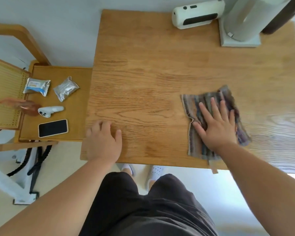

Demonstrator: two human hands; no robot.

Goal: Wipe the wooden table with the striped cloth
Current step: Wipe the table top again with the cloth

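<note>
The wooden table fills the middle of the head view. A striped cloth in grey, purple and brown lies flat on its near right part. My right hand presses down on the cloth with straight, spread fingers. My left hand rests on the table near its front left corner, fingers loosely bent, holding nothing.
A white device and a grey stand base sit at the table's far right. A lower side table on the left carries a phone, a white controller, two packets and a brown bottle. A chair stands further left.
</note>
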